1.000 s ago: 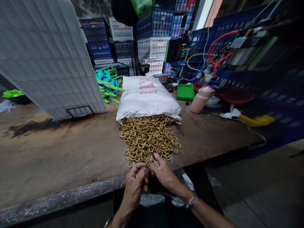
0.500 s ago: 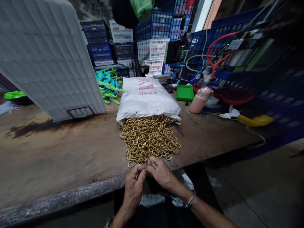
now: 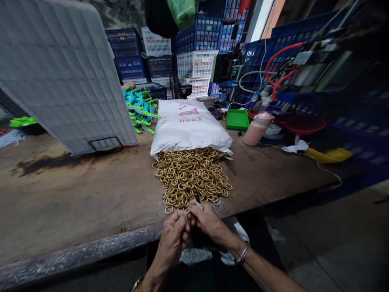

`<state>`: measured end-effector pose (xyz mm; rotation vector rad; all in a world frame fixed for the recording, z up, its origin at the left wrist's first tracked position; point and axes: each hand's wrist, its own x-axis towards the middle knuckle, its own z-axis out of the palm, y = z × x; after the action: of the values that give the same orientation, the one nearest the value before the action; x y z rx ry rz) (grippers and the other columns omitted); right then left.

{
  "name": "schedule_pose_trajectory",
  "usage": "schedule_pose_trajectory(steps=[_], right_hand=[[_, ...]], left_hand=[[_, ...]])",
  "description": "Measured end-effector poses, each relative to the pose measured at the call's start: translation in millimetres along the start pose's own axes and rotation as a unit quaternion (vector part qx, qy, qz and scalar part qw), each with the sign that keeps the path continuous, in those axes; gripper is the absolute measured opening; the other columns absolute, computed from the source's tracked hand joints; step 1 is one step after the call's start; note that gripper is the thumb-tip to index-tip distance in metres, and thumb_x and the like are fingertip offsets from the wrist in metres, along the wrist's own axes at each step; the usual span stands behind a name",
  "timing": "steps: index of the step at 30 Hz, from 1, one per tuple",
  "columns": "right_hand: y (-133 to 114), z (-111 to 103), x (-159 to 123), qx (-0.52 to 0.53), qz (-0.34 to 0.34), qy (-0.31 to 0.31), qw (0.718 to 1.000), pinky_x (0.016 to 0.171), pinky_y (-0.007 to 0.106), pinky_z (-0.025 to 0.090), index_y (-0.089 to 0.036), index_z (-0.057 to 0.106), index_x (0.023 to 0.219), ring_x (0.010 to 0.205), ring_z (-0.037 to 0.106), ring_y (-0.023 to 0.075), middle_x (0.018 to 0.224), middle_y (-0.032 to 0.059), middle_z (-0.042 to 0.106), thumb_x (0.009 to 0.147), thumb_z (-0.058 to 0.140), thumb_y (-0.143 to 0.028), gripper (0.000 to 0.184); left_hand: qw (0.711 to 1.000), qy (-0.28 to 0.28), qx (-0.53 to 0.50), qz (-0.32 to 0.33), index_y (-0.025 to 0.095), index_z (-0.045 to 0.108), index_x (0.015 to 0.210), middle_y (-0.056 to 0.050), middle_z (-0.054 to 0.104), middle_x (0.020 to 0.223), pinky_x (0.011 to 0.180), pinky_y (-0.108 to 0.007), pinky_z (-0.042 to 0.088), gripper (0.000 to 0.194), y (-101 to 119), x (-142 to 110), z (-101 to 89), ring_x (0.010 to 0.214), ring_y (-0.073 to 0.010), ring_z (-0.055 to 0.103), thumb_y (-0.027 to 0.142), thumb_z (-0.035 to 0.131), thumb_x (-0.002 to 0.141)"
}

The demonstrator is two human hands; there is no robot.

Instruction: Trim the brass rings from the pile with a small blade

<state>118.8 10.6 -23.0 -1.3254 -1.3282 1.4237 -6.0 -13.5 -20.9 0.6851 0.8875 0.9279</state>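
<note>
Both of my hands meet just past the table's front edge, below a heap of gold-coloured rings. My left hand is closed, its thumb and fingertips pinching a gold-coloured ring, which is mostly hidden. In my right hand, also closed, is a small knife-like tool with a dark end pointing up and away. The right fingertips touch the ring held by the left. The heap spills from the mouth of a white woven sack with red print.
A tall pale padded panel stands at left, with green and teal plastic pieces behind it. To the right are a green tray, a pink bottle and a yellow scoop-like piece. Stacked crates stand at the back.
The tool in my right hand has turned, its dark end now pointing up toward the heap. My left fingers have shifted around the ring, and the hands remain together.
</note>
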Motion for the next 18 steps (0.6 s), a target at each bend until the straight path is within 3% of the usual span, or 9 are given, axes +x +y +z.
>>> schedule_pose_trajectory(steps=[2, 5, 10, 14, 18], right_hand=[[3, -2, 1, -0.015, 0.000, 0.011, 1.000, 0.048, 0.019, 0.033, -0.018, 0.045, 0.064, 0.048, 0.041, 0.0076, 0.053, -0.0047, 0.046, 0.084, 0.036, -0.036, 0.028], [5, -5, -2, -0.122, -0.042, 0.046, 0.991, 0.052, 0.020, 0.033, -0.018, 0.046, 0.064, 0.053, 0.042, 0.0091, 0.056, -0.0035, 0.048, 0.084, 0.037, -0.033, 0.026], [6, -5, -13, -0.269, -0.108, -0.007, 0.957, 0.057, 0.022, 0.033, -0.019, 0.051, 0.078, 0.060, 0.049, 0.0119, 0.066, -0.0007, 0.056, 0.079, 0.038, -0.017, 0.013], [7, -3, -16, -0.358, -0.128, -0.013, 0.925, 0.061, 0.023, 0.032, -0.019, 0.050, 0.088, 0.068, 0.054, 0.0152, 0.074, 0.0021, 0.060, 0.069, 0.037, -0.006, 0.026], [10, -2, -16, -0.410, -0.130, 0.008, 0.903, 0.061, 0.024, 0.030, -0.018, 0.048, 0.088, 0.071, 0.055, 0.0164, 0.077, 0.0037, 0.061, 0.068, 0.036, -0.006, 0.026]], left_hand=[[1.000, -0.001, -0.015, 0.000, 0.016, 0.050, 0.076, 0.007, 0.042, 0.056, 0.037, -0.014, 0.017, 0.027, 2, -1, 0.1, 0.039, -0.0014, 0.028, 0.042, 0.058, 0.074], [1.000, 0.008, -0.026, 0.001, 0.016, 0.050, 0.078, 0.007, 0.043, 0.055, 0.036, -0.014, 0.018, 0.027, 3, 0, -0.6, 0.038, -0.0015, 0.029, 0.041, 0.060, 0.073], [0.999, 0.032, -0.006, 0.011, 0.017, 0.048, 0.075, 0.008, 0.043, 0.054, 0.035, -0.013, 0.018, 0.031, 0, 2, -3.4, 0.037, -0.0016, 0.029, 0.046, 0.060, 0.071], [0.996, 0.062, 0.057, 0.031, 0.018, 0.046, 0.073, 0.008, 0.043, 0.052, 0.033, -0.013, 0.020, 0.034, -2, 3, -5.2, 0.035, -0.0017, 0.028, 0.050, 0.058, 0.070], [0.992, 0.074, 0.099, 0.035, 0.017, 0.047, 0.072, 0.008, 0.043, 0.050, 0.033, -0.013, 0.021, 0.034, -2, 3, -4.0, 0.035, -0.0019, 0.029, 0.050, 0.056, 0.071]])
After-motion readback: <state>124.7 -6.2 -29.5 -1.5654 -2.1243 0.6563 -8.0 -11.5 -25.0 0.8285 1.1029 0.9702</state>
